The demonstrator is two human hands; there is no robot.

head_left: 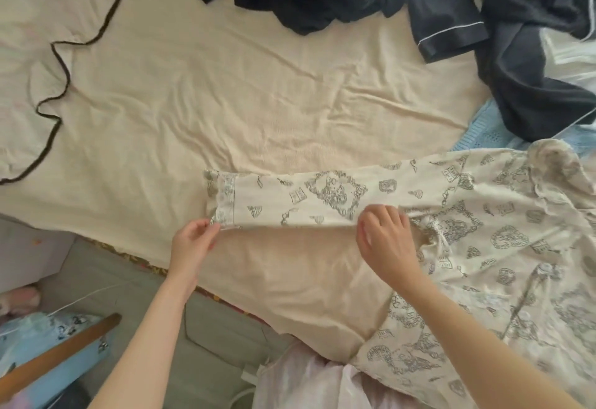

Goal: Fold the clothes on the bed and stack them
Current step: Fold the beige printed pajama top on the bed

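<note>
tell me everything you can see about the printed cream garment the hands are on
The printed cream garment looks like soft, thin cloth with grey drawn motifs. It lies rumpled on the beige bedsheet at the right, one long sleeve stretched flat leftward. The sleeve ends in a lace-trimmed cuff, pinched by the left hand. The right hand grips the sleeve's lower edge nearer the body. Its far edge overlaps a light blue knit.

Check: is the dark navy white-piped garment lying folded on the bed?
No: the dark navy white-piped garment lies crumpled in a loose heap at the far edge of the cream bed sheet.
</note>
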